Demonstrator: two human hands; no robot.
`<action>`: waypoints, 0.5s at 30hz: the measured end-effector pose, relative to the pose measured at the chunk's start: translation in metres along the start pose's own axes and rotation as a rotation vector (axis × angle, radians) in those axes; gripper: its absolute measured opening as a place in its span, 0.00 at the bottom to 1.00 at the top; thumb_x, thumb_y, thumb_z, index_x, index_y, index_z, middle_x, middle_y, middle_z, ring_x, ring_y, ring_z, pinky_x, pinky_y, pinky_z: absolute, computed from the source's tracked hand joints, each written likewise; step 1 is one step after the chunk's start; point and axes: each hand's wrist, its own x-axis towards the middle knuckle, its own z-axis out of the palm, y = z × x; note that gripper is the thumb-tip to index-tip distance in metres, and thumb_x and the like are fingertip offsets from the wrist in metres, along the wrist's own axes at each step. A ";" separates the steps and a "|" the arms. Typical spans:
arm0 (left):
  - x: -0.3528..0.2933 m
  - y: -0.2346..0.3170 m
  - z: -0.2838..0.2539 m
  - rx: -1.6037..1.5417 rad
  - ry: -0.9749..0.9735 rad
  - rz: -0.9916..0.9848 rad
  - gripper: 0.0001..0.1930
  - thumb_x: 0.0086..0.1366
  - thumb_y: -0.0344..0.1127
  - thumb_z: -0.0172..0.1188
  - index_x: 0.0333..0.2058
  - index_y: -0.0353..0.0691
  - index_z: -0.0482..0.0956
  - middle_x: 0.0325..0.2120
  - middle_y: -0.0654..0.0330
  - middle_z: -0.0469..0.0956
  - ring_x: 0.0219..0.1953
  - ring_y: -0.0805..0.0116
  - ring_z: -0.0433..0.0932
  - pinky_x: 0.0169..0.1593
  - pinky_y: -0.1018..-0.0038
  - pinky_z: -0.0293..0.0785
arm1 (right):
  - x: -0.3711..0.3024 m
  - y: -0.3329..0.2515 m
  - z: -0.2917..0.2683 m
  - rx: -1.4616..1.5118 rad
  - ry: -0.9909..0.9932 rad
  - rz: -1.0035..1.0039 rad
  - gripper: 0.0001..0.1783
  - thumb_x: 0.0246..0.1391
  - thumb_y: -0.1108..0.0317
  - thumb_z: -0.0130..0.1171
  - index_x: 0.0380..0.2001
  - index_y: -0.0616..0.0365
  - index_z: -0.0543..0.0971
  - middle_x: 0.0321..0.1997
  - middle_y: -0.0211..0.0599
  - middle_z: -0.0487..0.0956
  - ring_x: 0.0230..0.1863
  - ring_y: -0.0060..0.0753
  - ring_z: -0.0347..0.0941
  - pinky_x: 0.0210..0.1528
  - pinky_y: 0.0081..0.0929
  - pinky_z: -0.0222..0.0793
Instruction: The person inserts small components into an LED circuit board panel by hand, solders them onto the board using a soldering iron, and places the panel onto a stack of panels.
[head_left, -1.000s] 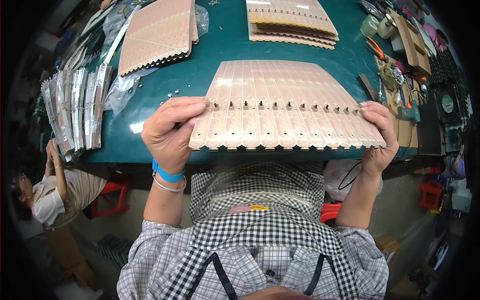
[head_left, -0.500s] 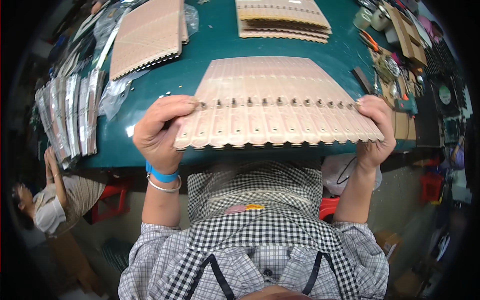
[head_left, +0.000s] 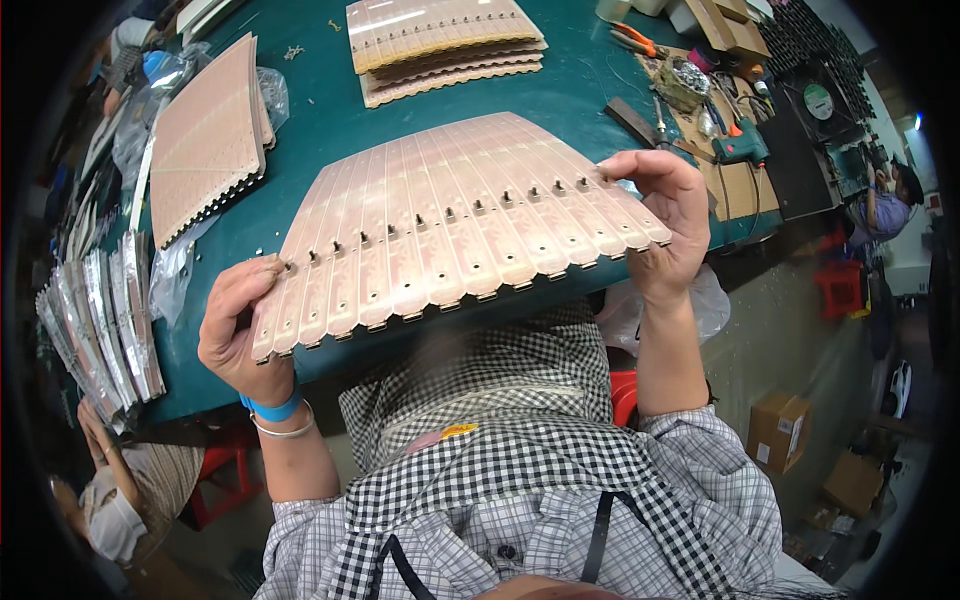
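Observation:
A wide pale pink panel [head_left: 440,210] of narrow strips joined side by side, like a circuit-board sheet, is held between my hands over the front of the table. Small dark upright parts run in a row across it, and its near edge is scalloped. My left hand [head_left: 245,325] is closed on the left side, thumb on top and the other fingers mostly hidden beneath. At the right side, my right hand [head_left: 665,215] pinches the panel in the same way. In the picture the panel slants, its right side higher than its left.
On the green table [head_left: 320,100], a stack of similar panels [head_left: 445,45] lies at the back and another pile [head_left: 210,140] at the left. Silvery wrapped strips [head_left: 100,330] sit at the left edge. Orange-handled pliers [head_left: 637,40] and a green tool [head_left: 740,145] are at the right. Other people sit nearby.
The panel, roughly level before, now slants down to the left, still in both hands. The whole view has turned, with the table and stacks shifted leftward.

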 end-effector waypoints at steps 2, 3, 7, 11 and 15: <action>0.000 -0.001 0.000 -0.027 -0.005 -0.006 0.17 0.55 0.28 0.69 0.44 0.32 0.80 0.42 0.48 0.80 0.42 0.63 0.80 0.46 0.72 0.75 | 0.006 -0.003 0.003 -0.010 -0.006 -0.019 0.32 0.60 0.52 0.62 0.55 0.69 0.68 0.48 0.45 0.76 0.48 0.34 0.74 0.52 0.31 0.71; -0.001 -0.002 0.000 -0.031 -0.009 -0.004 0.17 0.55 0.28 0.69 0.44 0.32 0.80 0.42 0.48 0.80 0.42 0.63 0.80 0.46 0.72 0.75 | 0.008 -0.003 0.003 -0.015 -0.016 -0.037 0.31 0.62 0.53 0.60 0.56 0.68 0.67 0.49 0.46 0.76 0.49 0.34 0.74 0.52 0.31 0.71; -0.003 -0.008 -0.008 -0.049 -0.038 -0.050 0.21 0.55 0.30 0.72 0.48 0.34 0.79 0.47 0.47 0.79 0.42 0.68 0.78 0.39 0.79 0.70 | 0.012 -0.005 -0.006 -0.202 -0.168 -0.063 0.21 0.62 0.58 0.57 0.51 0.62 0.75 0.50 0.45 0.76 0.48 0.39 0.73 0.51 0.32 0.70; 0.004 -0.007 -0.013 -0.058 -0.120 -0.011 0.22 0.53 0.30 0.73 0.47 0.35 0.80 0.46 0.46 0.79 0.42 0.66 0.79 0.39 0.79 0.70 | 0.020 -0.008 -0.004 -0.275 -0.210 -0.089 0.16 0.59 0.61 0.57 0.44 0.61 0.80 0.46 0.44 0.79 0.47 0.40 0.73 0.51 0.33 0.68; 0.012 -0.001 -0.010 -0.015 -0.115 0.039 0.17 0.51 0.24 0.72 0.42 0.34 0.82 0.41 0.47 0.82 0.30 0.79 0.74 0.24 0.85 0.58 | 0.025 -0.009 -0.003 -0.283 -0.280 -0.107 0.18 0.58 0.57 0.57 0.41 0.62 0.81 0.44 0.44 0.80 0.47 0.41 0.73 0.52 0.35 0.67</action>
